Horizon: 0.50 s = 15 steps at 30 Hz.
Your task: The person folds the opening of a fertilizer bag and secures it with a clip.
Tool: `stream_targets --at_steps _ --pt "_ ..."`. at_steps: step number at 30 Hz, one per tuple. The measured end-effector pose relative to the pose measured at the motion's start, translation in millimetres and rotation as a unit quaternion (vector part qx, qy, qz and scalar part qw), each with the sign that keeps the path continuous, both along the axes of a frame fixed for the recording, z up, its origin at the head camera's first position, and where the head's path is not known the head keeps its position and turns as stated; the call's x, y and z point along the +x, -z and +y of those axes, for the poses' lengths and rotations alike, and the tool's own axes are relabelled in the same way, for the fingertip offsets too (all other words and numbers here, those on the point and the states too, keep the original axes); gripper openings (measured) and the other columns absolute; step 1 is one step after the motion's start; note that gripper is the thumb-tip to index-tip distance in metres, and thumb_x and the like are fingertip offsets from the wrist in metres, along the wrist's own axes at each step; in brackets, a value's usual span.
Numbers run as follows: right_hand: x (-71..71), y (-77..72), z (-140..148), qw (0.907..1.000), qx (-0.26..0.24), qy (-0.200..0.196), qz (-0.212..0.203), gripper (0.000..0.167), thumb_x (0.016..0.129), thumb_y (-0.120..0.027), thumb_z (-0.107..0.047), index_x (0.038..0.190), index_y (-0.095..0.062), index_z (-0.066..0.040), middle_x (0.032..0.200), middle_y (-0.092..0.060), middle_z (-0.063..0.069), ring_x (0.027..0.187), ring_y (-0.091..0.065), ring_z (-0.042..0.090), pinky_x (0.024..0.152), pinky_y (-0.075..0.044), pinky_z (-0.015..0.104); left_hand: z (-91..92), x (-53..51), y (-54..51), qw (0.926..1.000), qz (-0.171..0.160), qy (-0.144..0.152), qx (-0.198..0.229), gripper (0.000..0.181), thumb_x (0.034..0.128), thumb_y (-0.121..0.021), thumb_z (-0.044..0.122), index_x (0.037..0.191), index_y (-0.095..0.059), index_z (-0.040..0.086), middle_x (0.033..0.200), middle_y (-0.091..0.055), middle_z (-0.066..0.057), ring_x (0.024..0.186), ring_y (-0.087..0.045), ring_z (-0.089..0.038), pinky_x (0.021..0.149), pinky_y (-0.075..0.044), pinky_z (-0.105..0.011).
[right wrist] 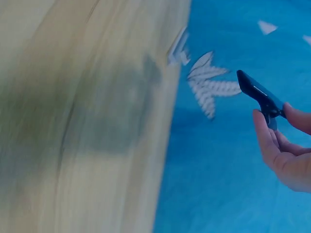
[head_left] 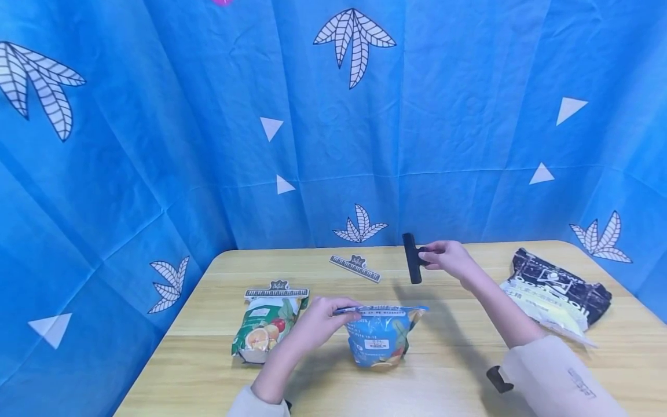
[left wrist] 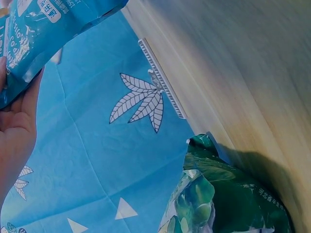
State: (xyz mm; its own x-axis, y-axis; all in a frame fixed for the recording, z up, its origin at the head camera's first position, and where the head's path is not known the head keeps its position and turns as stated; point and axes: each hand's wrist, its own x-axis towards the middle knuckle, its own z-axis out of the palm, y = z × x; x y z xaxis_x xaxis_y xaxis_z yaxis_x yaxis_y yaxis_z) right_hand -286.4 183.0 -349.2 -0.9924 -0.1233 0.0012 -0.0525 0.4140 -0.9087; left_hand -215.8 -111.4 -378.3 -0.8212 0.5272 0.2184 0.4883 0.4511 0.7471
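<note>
My left hand pinches the top left edge of a blue bag with fruit pictures, which stands upright at mid-table. In the left wrist view, the fingers hold that blue bag at its edge. Up over the table's back, my right hand pinches a wide black bag clip by its handle. The right wrist view has thumb and fingers on either side of the black clip's handle; nothing shows between its jaws.
Left of the blue bag is a green fruit bag with a piano-key clip across its top. Another piano-key clip lies near the back edge. A black and pale bag lies at the right. Behind hangs a blue curtain.
</note>
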Motion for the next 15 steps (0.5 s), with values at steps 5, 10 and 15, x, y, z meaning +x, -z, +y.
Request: stream_targets --at_steps 5,10,15 --pt "25.8 -18.7 -13.9 0.999 -0.003 -0.002 0.045 0.041 0.092 -0.057 -0.013 0.122 -0.049 0.013 0.109 -0.059 0.027 0.093 -0.062 0.034 0.091 -0.041 0.046 0.0 -0.4 -1.0 1.0 -0.001 -0.002 -0.001 0.02 0.0871 -0.063 0.018 0.105 -0.069 0.012 0.102 -0.066 0.003 0.092 -0.061 -0.009 0.079 -0.048 -0.024" --pt "50.8 -28.7 -25.9 0.9933 0.02 0.011 0.113 0.04 0.089 -0.062 -0.018 0.121 -0.055 0.006 0.112 -0.06 0.022 0.101 -0.059 0.032 0.092 -0.04 0.049 0.5 -1.3 -1.3 1.0 -0.004 -0.001 -0.001 0.02 0.0872 -0.063 0.018 0.105 -0.069 0.012 0.102 -0.066 0.003 0.092 -0.061 -0.008 0.079 -0.048 -0.024" --pt "74.7 -31.5 -33.2 0.9771 0.064 0.037 0.2 0.034 0.087 -0.064 -0.014 0.118 -0.06 0.001 0.109 -0.061 0.018 0.098 -0.059 0.03 0.077 -0.05 0.034 0.3 -0.9 -0.4 1.0 -0.004 0.005 0.005 0.02 0.0871 -0.063 0.017 0.105 -0.069 0.012 0.102 -0.066 0.003 0.091 -0.061 -0.008 0.078 -0.048 -0.023"
